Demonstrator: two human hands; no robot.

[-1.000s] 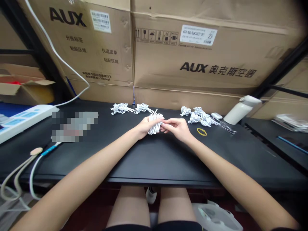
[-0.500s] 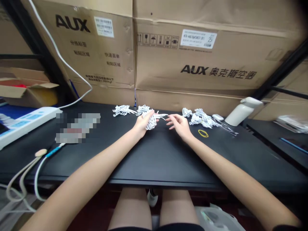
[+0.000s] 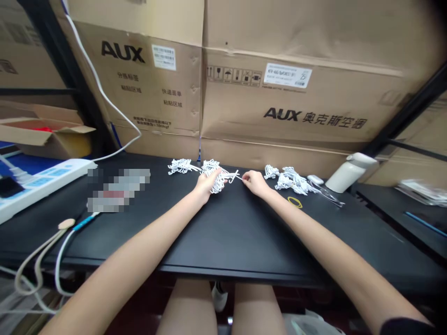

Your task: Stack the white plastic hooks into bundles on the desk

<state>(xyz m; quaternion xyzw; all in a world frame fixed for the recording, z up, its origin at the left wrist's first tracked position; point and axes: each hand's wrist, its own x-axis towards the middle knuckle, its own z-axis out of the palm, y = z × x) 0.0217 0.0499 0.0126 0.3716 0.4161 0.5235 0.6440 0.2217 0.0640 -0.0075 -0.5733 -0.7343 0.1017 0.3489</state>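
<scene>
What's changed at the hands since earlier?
The right hand drew away from the left hand, opened, then shut its fingertips, seemingly on the end of a white strand. The left still grips the white bundle; the yellow band and bottle stayed put.

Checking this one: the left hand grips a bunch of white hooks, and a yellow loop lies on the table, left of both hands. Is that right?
Not quite: the head view shows the yellow loop to the right of both the left hand and the right hand. The white hooks and table are as stated.
</scene>
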